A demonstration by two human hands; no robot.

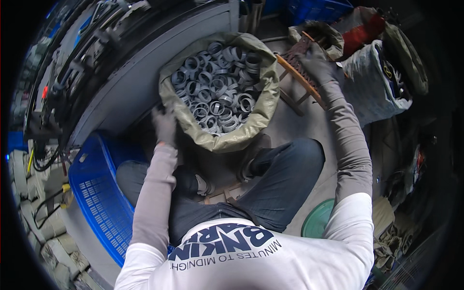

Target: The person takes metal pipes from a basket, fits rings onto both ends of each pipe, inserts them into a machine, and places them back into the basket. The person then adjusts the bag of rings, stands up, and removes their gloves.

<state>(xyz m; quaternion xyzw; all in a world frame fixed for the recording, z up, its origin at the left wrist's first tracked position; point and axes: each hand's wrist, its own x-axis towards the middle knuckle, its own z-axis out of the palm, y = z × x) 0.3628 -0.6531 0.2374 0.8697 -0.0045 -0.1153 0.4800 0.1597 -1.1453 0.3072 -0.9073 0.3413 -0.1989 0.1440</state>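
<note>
In front of me stands a pale green woven sack [268,104] with its rim rolled outward, filled with many grey ring-shaped parts [217,87]. My left hand [165,123], in a grey glove, is beside the sack's left side; motion smears its fingers. At the sack's right is a small wooden stool [303,79] with a dark woven seat, standing tilted. My right hand [320,65], also gloved, grips the stool at its far right side, and the fingers are partly hidden against the seat. Both forearms wear grey sleeves.
A blue plastic basket [99,193] sits at my left, near a machine [140,63] with a grey panel. Stuffed sacks [374,82] stand at the far right. A round green lid-like disc [316,220] lies by my right thigh. My bent legs flank the floor before the sack.
</note>
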